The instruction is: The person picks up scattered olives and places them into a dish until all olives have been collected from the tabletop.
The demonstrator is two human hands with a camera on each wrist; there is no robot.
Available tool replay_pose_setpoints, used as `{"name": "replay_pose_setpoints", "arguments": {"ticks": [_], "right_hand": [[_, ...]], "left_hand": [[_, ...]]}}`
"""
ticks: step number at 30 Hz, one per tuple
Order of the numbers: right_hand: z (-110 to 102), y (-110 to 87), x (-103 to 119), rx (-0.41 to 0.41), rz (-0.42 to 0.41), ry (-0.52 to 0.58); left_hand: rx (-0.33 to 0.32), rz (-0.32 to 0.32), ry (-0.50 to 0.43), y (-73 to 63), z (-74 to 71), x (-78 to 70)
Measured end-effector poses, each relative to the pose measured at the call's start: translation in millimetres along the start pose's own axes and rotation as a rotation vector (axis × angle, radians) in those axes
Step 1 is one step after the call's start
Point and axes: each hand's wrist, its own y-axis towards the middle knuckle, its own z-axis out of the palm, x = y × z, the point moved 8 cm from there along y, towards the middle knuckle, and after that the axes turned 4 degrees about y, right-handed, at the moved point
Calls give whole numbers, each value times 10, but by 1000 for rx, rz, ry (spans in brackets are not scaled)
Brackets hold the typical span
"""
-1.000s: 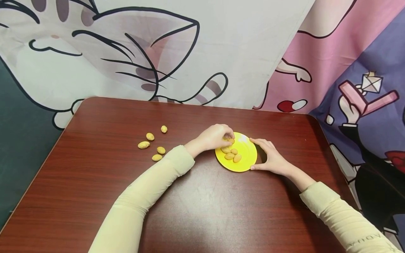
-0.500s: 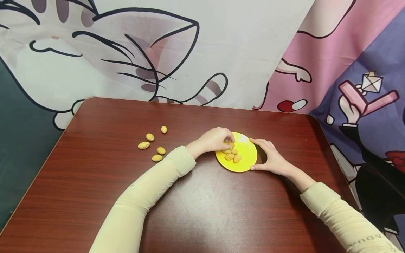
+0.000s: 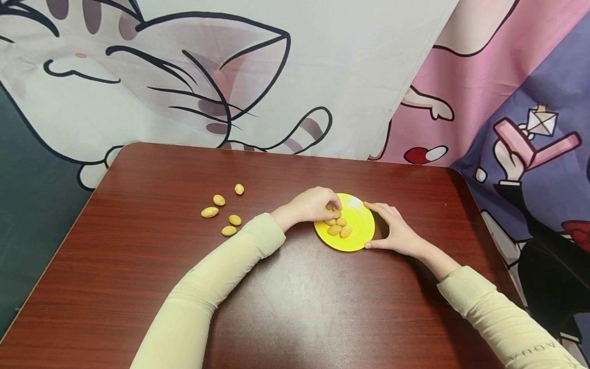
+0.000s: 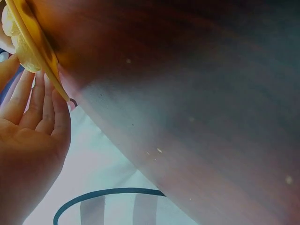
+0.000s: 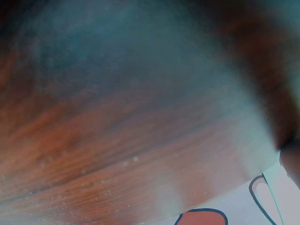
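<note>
Five loose pieces (image 3: 209,212), small and yellow, lie left of centre in the frame, well apart from the fingers. At right of centre, the left hand (image 3: 311,205) reaches over the left rim of a yellow plate (image 3: 361,218), thumb and bent fingers pinching one piece (image 4: 27,54); more pieces (image 3: 345,232) lie on the plate, just below and beside the fingertips. The right hand (image 3: 400,230) touches the right rim, thumb and fingers spread wide. Brown table (image 3: 295,307) fills the lower frame; a cat-print cloth (image 3: 350,61) hangs above.
</note>
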Motion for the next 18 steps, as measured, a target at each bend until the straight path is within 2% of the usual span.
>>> {"name": "replay_pose_setpoints", "arguments": {"ticks": [10,18], "right_hand": [[-4,5,19,-16,-19,0],[-6,7,27,-17,-21,0]], "left_hand": [[-12,9,0,-10,-36,-2],[-53,11,-30,-60,-150,79]]}}
